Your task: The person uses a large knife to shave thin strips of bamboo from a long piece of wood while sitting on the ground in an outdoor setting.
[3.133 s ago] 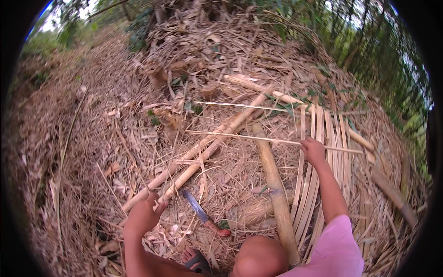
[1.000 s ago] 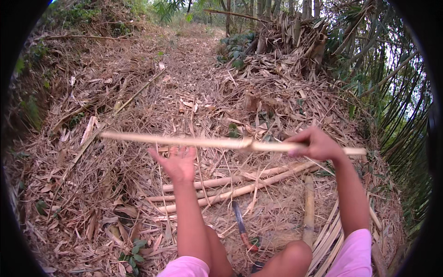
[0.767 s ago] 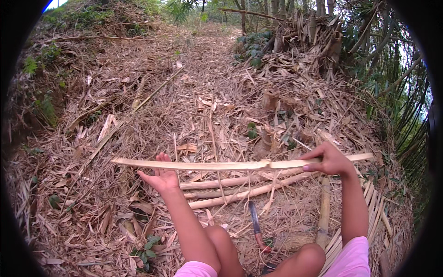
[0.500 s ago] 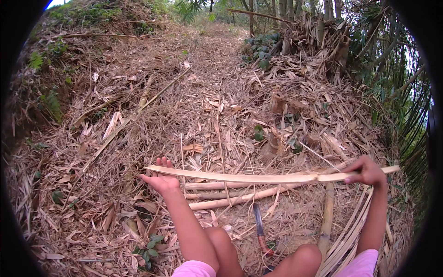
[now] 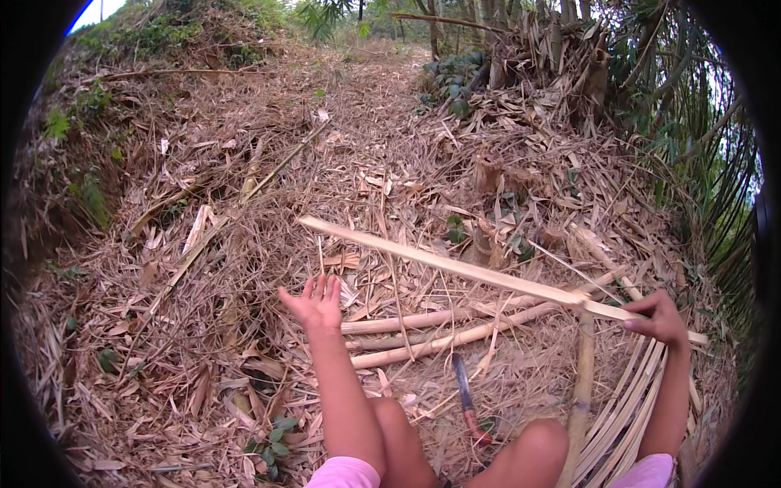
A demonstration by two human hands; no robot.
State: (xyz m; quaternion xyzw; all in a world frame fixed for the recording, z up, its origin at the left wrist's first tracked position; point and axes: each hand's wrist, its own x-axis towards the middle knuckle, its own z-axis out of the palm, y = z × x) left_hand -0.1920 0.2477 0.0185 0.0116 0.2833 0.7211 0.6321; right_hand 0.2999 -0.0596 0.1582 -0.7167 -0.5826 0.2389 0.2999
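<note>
My right hand (image 5: 659,317) is closed around a long, pale split-bamboo strip (image 5: 439,262) near its right end. The strip slants up and to the left, its far end raised above the ground. My left hand (image 5: 316,305) is held palm up with the fingers spread, below the strip's far end and apart from it. Between my knees lies a knife (image 5: 464,398) with a dark blade and a reddish-brown handle. Several peeled bamboo poles (image 5: 415,353) rest on the litter in front of me.
A bundle of thin bamboo strips (image 5: 622,415) lies by my right arm, beside an upright-running bamboo pole (image 5: 580,382). Cut stumps (image 5: 486,175) stand ahead on the right. Dry leaf litter covers the slope, and a long thin stick (image 5: 236,215) lies at left.
The strip's left end has left my left hand and swung up and away. My left hand has shifted slightly right and opened. My right hand has kept its hold, a little lower.
</note>
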